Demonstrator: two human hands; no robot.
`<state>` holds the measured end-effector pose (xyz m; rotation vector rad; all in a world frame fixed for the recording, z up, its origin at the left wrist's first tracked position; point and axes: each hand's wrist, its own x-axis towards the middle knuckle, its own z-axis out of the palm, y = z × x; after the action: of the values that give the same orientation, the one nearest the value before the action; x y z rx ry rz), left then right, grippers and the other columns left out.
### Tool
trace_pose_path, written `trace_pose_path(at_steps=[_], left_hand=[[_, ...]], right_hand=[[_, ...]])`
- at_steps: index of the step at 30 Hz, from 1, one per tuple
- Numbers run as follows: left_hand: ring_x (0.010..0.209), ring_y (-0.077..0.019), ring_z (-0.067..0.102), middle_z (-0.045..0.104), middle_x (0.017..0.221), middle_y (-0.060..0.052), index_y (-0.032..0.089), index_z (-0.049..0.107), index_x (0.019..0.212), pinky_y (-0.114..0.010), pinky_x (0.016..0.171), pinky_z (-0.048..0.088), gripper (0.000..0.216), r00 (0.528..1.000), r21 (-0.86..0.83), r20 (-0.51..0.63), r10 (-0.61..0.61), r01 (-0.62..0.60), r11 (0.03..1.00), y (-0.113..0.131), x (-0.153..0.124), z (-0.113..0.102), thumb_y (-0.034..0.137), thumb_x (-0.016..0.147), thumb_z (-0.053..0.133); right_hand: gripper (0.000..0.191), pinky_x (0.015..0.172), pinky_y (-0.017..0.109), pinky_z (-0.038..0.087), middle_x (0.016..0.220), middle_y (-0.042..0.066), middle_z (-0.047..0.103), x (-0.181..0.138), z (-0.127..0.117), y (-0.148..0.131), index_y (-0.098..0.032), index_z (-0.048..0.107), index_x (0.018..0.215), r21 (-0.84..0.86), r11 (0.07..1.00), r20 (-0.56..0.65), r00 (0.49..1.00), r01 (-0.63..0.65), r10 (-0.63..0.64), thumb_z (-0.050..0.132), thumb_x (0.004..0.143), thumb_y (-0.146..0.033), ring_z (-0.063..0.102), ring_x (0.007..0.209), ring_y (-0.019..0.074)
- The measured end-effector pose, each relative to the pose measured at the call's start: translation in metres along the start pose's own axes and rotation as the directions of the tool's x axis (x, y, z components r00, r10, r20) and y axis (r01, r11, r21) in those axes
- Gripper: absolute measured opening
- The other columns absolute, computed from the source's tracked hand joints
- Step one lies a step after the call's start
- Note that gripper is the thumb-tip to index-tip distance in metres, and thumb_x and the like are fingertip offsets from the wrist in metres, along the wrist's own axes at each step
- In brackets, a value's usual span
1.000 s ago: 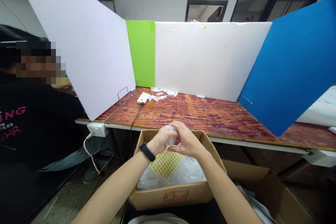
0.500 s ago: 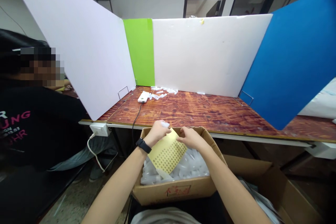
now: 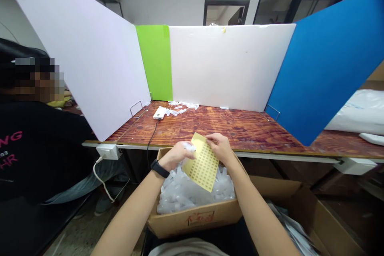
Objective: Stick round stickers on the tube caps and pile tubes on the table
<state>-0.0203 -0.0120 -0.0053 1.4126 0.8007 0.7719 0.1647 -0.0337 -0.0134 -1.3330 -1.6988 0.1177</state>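
My right hand (image 3: 221, 148) pinches the top edge of a yellow sheet (image 3: 204, 164) printed with rows of small dots, holding it up over an open cardboard box (image 3: 195, 220). My left hand (image 3: 175, 155), with a black band on its wrist, is closed on a small clear plastic tube (image 3: 188, 147) just left of the sheet. The box is full of clear plastic tubes (image 3: 186, 192) in a bag. It stands below the front edge of a wooden table (image 3: 240, 128).
White, green and blue boards (image 3: 225, 66) fence the table. A white device (image 3: 159, 113) with a black cable and several loose tubes (image 3: 183, 107) lie at the back. A person in a black shirt (image 3: 33, 148) sits at the left. Another open box (image 3: 315, 216) is at the lower right.
Both hands were together around a tube over the box; they parted, and my right hand has lifted the yellow sheet up out of the box while my left keeps the tube.
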Motion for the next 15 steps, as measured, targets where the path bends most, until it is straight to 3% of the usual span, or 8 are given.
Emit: trace_pose_path(at_steps=[2, 5, 7, 10, 15], left_hand=[[0.055, -0.0079, 0.045, 0.052, 0.06, 0.004, 0.012, 0.055, 0.065, -0.02, 0.056, 0.033, 0.022, 0.998, 0.04, -0.062, 0.03, -0.027, 0.999, -0.003, 0.003, 0.003, 0.004, 0.045, 0.06], [0.052, -0.0074, 0.043, 0.05, 0.056, 0.006, 0.013, 0.053, 0.064, -0.019, 0.051, 0.031, 0.023, 0.954, 0.046, -0.293, 0.059, -0.048, 0.998, -0.01, 0.01, 0.006, 0.003, 0.044, 0.056], [0.052, -0.0084, 0.046, 0.051, 0.057, 0.006, 0.014, 0.052, 0.069, -0.02, 0.05, 0.033, 0.027, 0.907, -0.055, -0.419, 0.036, -0.065, 0.996, -0.012, 0.013, 0.007, 0.005, 0.044, 0.056], [0.054, -0.0103, 0.05, 0.053, 0.06, 0.005, 0.016, 0.049, 0.072, -0.021, 0.051, 0.037, 0.029, 0.892, -0.26, -0.451, -0.04, -0.089, 0.961, -0.012, 0.013, 0.01, 0.007, 0.044, 0.056], [0.057, -0.0097, 0.051, 0.054, 0.063, 0.005, 0.015, 0.048, 0.07, -0.021, 0.053, 0.039, 0.03, 0.87, -0.366, -0.492, -0.03, -0.176, 0.914, -0.008, 0.01, 0.018, 0.007, 0.043, 0.058]], right_hand=[[0.016, 0.078, 0.037, 0.042, 0.08, 0.006, 0.063, -0.001, -0.002, -0.005, -0.019, 0.065, 0.081, -0.116, 0.992, -0.099, 0.993, 0.051, -0.062, 0.049, 0.076, -0.017, 0.053, 0.082, 0.0214], [0.018, 0.083, 0.039, 0.04, 0.089, 0.009, 0.058, -0.007, 0.002, -0.018, -0.018, 0.063, 0.089, -0.216, 0.973, -0.229, 0.964, 0.082, -0.132, 0.047, 0.079, -0.019, 0.049, 0.09, 0.0235], [0.018, 0.081, 0.037, 0.042, 0.09, 0.009, 0.057, -0.013, 0.01, -0.028, -0.018, 0.061, 0.091, -0.202, 0.968, -0.132, 0.975, 0.148, -0.177, 0.048, 0.08, -0.02, 0.05, 0.089, 0.0227], [0.015, 0.076, 0.036, 0.044, 0.087, 0.008, 0.057, -0.021, 0.027, -0.038, -0.019, 0.061, 0.089, -0.185, 0.964, 0.053, 0.981, 0.192, -0.185, 0.051, 0.078, -0.021, 0.05, 0.084, 0.0224], [0.011, 0.074, 0.035, 0.044, 0.083, 0.008, 0.059, -0.02, 0.042, -0.04, -0.02, 0.063, 0.082, -0.136, 0.988, -0.001, 0.998, 0.067, -0.067, 0.052, 0.077, -0.019, 0.051, 0.082, 0.0218]])
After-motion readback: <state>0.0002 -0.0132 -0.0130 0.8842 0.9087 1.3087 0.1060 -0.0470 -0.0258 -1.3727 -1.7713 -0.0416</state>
